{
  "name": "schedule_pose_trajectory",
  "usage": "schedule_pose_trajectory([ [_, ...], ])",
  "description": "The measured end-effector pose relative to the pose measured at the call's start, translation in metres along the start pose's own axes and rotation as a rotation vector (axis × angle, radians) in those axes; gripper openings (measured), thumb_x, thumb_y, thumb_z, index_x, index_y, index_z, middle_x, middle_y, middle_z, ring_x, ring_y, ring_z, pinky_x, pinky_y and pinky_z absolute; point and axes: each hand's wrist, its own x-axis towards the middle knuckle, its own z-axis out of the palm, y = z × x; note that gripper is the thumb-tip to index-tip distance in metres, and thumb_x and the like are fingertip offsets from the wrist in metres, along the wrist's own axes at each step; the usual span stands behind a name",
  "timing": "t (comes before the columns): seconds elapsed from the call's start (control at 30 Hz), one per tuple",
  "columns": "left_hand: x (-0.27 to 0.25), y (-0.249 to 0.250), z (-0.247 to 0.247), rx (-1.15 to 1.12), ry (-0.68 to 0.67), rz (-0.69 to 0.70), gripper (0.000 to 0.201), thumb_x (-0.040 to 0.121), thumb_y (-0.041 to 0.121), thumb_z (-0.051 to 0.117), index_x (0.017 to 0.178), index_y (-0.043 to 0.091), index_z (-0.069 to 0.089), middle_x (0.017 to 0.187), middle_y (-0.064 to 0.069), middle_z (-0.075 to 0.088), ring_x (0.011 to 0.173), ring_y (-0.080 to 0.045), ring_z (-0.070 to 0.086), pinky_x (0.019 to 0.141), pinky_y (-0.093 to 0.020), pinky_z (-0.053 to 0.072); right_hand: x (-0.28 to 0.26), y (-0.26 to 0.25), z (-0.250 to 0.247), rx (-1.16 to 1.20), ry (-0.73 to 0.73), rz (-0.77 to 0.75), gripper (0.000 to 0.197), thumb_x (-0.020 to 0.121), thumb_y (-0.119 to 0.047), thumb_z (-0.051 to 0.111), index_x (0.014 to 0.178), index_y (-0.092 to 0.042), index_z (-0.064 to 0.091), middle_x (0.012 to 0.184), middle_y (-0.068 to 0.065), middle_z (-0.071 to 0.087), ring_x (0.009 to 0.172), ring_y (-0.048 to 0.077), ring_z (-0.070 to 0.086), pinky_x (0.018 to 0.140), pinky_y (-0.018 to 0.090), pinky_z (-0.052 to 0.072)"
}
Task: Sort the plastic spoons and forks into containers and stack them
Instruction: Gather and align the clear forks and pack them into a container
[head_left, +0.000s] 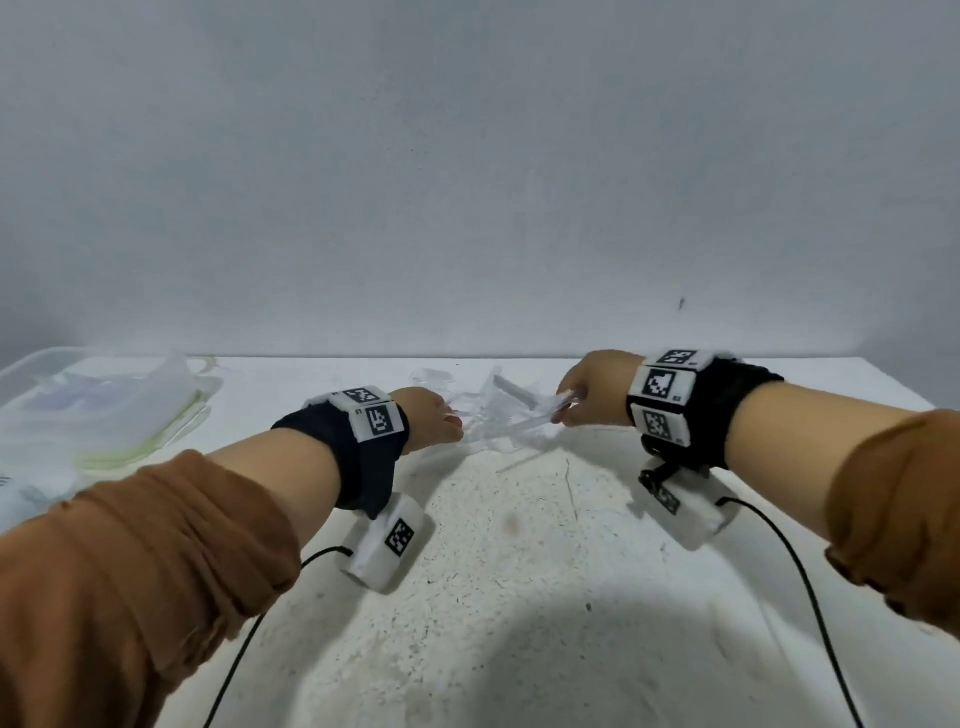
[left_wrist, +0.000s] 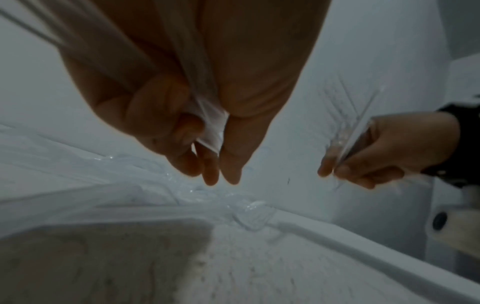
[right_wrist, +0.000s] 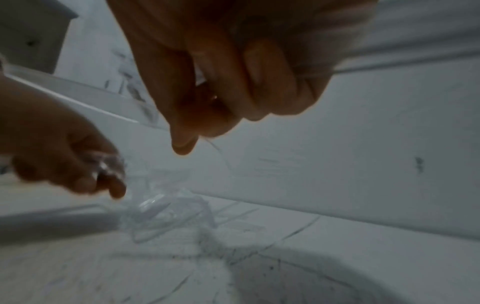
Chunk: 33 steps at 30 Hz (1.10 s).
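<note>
Clear plastic cutlery (head_left: 480, 415) lay in a loose heap at the far middle of a white speckled tabletop (head_left: 519, 571), close to the grey wall. The pieces crossed at many angles, so no single direction held for the heap. The left hand (head_left: 434, 421) reached into its left side with fingers curled, pinching a thin clear piece (left_wrist: 210, 123) between thumb and fingers; its long axis ran along the palm toward the fingertips. The right hand (head_left: 592, 389) hung above the heap's right side, fingers closed round several clear forks (left_wrist: 345, 115). From the left wrist view their prongs pointed up and away from the tabletop, handles slanting down through the fist. Clear lidded containers (head_left: 98, 400) sat at the far left edge, well apart from the heap. Brown sleeves (head_left: 156, 561) covered both forearms, with black wrist straps carrying white marker blocks.
</note>
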Motion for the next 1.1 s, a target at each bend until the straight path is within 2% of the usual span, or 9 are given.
schedule_pose_trajectory([
  [0.1,0.005,0.012,0.009,0.224,-0.067,0.038,0.022,0.098,0.029,0.039,0.085,0.013,0.047,0.078,0.005,0.042,0.090,-0.018,0.043,0.068,-0.021,0.033,-0.011,0.013,-0.005,0.244,0.041,0.136,0.012,0.086,-0.025,0.061,0.077,-0.024,0.069,0.055,-0.013,0.059,0.036,-0.001,0.044,0.043,0.013,0.036],
  [0.2,0.009,0.018,0.015,0.303,-0.076,0.065,0.020,0.096,0.030,0.045,0.103,0.016,0.057,0.103,0.003,0.055,0.098,-0.016,0.043,0.074,-0.020,0.035,-0.021,0.019,-0.004,0.411,0.022,0.218,0.015,0.081,-0.032,0.065,0.085,-0.020,0.073,0.061,-0.009,0.064,0.044,0.010,0.042,0.050,0.019,0.036],
  [0.3,0.014,0.018,0.018,0.304,-0.042,0.049,0.018,0.092,0.030,0.052,0.099,0.014,0.055,0.086,0.003,0.050,0.087,-0.017,0.043,0.070,-0.023,0.035,-0.028,0.022,-0.003,0.528,0.007,0.278,0.017,0.083,-0.029,0.065,0.093,-0.019,0.074,0.047,-0.002,0.053,0.045,0.014,0.039,0.048,0.021,0.032],
  [0.43,0.016,0.022,0.020,0.322,-0.042,-0.013,0.024,0.091,0.031,0.049,0.076,0.013,0.043,0.066,0.004,0.033,0.062,-0.013,0.036,0.053,-0.020,0.027,-0.029,0.026,0.000,0.673,0.009,0.274,0.022,0.085,-0.027,0.059,0.096,-0.014,0.074,0.080,0.013,0.071,0.046,0.016,0.038,0.047,0.022,0.032],
  [0.5,0.013,0.022,0.020,0.326,-0.041,-0.023,0.025,0.091,0.032,0.050,0.076,0.013,0.043,0.065,0.004,0.033,0.065,-0.014,0.038,0.051,-0.020,0.024,-0.030,0.027,0.001,0.716,0.022,0.260,0.022,0.087,-0.025,0.057,0.097,-0.012,0.072,0.093,0.009,0.073,0.045,0.015,0.040,0.046,0.022,0.032],
  [0.63,0.010,0.021,0.020,0.298,-0.038,-0.007,0.034,0.092,0.028,0.044,0.063,0.015,0.033,0.064,0.003,0.033,0.056,-0.011,0.030,0.051,-0.021,0.023,-0.027,0.027,0.003,0.759,0.103,0.250,0.020,0.089,-0.008,0.049,0.097,-0.015,0.066,0.053,-0.010,0.062,0.036,0.002,0.044,0.038,0.014,0.031],
  [0.87,-0.004,0.012,-0.007,-0.202,0.026,0.019,0.015,0.097,0.024,0.047,0.093,0.013,0.056,0.078,0.002,0.055,0.069,-0.011,0.051,0.057,-0.016,0.036,-0.011,0.023,0.012,0.816,0.297,0.144,0.015,0.091,-0.007,0.045,0.098,-0.020,0.044,0.062,-0.001,0.054,0.045,0.014,0.045,0.043,0.022,0.033],
  [1.0,-0.017,-0.012,-0.019,-0.418,0.086,-0.007,0.014,0.097,0.025,0.047,0.097,0.014,0.055,0.090,-0.002,0.057,0.070,-0.013,0.051,0.059,-0.019,0.038,0.004,0.010,0.009,0.728,0.194,0.147,0.028,0.094,-0.022,0.047,0.068,-0.013,0.048,0.062,0.006,0.053,0.050,0.019,0.044,0.047,0.024,0.033],
  [1.1,-0.025,-0.036,-0.025,-0.553,0.123,-0.034,0.015,0.098,0.024,0.045,0.091,0.017,0.055,0.090,0.001,0.055,0.068,-0.012,0.045,0.058,-0.022,0.036,0.017,-0.010,0.009,0.723,0.096,0.138,0.022,0.094,-0.027,0.050,0.079,-0.013,0.055,0.066,0.003,0.051,0.052,0.017,0.043,0.049,0.024,0.033],
])
